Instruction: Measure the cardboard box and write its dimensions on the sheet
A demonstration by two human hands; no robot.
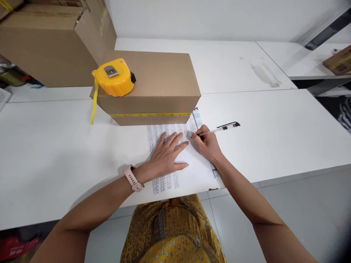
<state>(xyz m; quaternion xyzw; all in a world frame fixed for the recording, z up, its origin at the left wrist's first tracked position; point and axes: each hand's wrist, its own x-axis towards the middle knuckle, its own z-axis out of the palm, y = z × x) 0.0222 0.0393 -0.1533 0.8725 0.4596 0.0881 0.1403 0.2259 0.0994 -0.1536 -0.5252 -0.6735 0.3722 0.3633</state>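
My right hand (206,143) grips a pen (216,130) with a clear barrel and a black clip, its tip at the sheet. Under both hands lies a white paper (196,168) covered in columns of small handwriting, with a blank area at its lower right. My left hand (168,155) rests flat on that paper with its fingers spread; a pink watch band circles the wrist. Just beyond the hands a brown cardboard box (164,76) covers the paper's far end. On top of the box sits a yellow tape measure (115,80) with a yellow strap.
A larger open cardboard box (52,47) stands at the back left. The white table (55,153) has its front edge close to my body. Another small carton (338,62) sits at the far right, near a dark slanted bar (329,29).
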